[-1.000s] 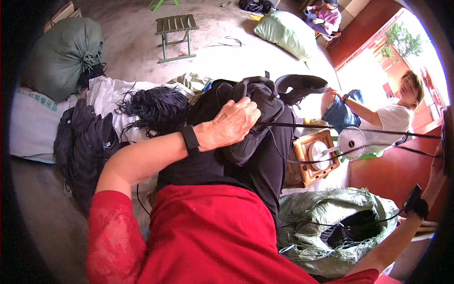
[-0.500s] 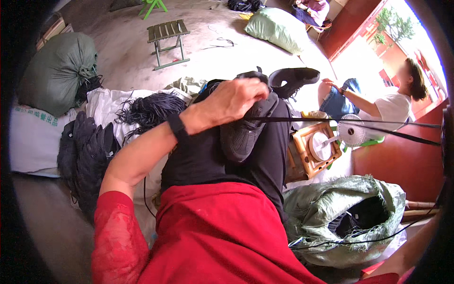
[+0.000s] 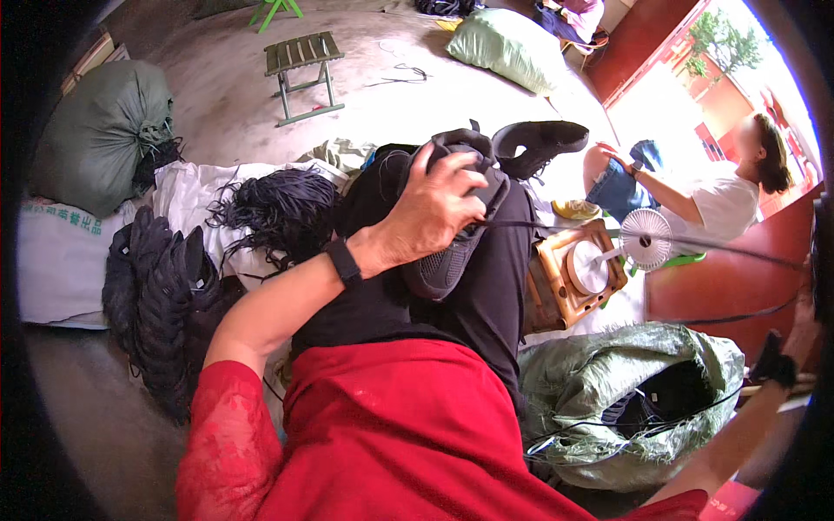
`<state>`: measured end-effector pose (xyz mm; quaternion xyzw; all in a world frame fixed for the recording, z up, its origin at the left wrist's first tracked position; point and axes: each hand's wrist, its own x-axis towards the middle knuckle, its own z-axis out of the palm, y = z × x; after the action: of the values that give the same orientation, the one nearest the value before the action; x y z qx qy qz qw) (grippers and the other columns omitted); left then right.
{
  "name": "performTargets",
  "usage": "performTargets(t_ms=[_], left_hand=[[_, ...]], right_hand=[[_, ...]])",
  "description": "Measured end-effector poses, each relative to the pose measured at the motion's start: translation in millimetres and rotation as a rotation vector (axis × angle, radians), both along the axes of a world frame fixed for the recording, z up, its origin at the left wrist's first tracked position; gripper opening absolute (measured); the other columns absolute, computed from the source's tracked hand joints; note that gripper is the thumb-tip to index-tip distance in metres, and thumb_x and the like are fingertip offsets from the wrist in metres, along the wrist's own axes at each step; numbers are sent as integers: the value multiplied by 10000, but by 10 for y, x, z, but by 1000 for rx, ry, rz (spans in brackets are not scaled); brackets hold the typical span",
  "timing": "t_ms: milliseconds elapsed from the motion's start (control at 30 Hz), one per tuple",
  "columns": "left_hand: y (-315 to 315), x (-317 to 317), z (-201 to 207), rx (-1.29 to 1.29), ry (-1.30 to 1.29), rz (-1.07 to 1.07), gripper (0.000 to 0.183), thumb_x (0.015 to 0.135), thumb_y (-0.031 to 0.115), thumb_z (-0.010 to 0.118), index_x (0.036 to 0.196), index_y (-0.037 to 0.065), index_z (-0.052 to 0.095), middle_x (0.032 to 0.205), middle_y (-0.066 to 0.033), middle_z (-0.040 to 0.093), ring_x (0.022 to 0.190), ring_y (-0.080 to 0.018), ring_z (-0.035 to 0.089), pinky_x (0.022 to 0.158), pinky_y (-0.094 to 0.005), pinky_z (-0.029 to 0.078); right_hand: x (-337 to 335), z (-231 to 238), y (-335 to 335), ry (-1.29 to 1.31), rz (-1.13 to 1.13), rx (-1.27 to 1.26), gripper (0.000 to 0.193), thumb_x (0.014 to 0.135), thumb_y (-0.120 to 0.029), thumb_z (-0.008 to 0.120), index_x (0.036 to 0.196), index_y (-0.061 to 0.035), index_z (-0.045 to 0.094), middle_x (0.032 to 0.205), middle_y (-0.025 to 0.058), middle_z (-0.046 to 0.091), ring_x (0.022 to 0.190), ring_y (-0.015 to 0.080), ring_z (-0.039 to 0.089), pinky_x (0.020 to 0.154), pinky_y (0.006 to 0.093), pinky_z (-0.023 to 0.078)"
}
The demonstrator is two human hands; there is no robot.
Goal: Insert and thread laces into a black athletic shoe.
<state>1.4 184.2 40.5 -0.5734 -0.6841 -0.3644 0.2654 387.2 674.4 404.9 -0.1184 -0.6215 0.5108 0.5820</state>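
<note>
grasping a black shoe point(image 3: 437, 271) from above, left hand point(image 3: 437, 206); right hand point(image 3: 804, 326) blurred, grip unclear

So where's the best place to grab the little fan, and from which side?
Probably hold the fan by its narrow stalk, coming from the camera wearer's side. The stalk shows between the broad round head and the wide round base, so it looks easiest to wrap around.
</note>
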Motion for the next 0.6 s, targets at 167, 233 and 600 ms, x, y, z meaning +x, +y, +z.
performTargets(t_ms=[167, 233, 600], left_hand=[[-142, -220, -40, 91, -609, -185, 72, 870, -4, 599, 892, 35, 656, 1036, -58, 693, 1246, -271, 543, 1037, -373, 421], [-164, -287, -7, 117, -976, -304, 132, 964, 89, 561, 918, 13, 658, 1005, -61, 695, 1210, -216, 559, 1042, -346, 407], [-772, -867, 86, 702, -1656, -979, 163, 993, 186, 514, 927, 65, 601, 968, -72, 640, 1025, -260, 619, 1013, -516, 455]], right_hand=[[702, -2044, 1904, 276, 618, -1073, 323, 984, -57, 439, 1277, 6, 560, 1075, 141, 648, 917, 194, 659, 814, 308, 569], [578, -2968, 1897, 7, 681, -1042, 257, 980, -136, 493, 1179, -28, 614, 863, 51, 655, 719, 145, 629, 643, 263, 549], [-2235, -4249, -2052, -715, 246, -367, 208, 994, -267, 563, 949, -78, 637, 676, -31, 585, 519, 13, 405, 474, 197, 291]])
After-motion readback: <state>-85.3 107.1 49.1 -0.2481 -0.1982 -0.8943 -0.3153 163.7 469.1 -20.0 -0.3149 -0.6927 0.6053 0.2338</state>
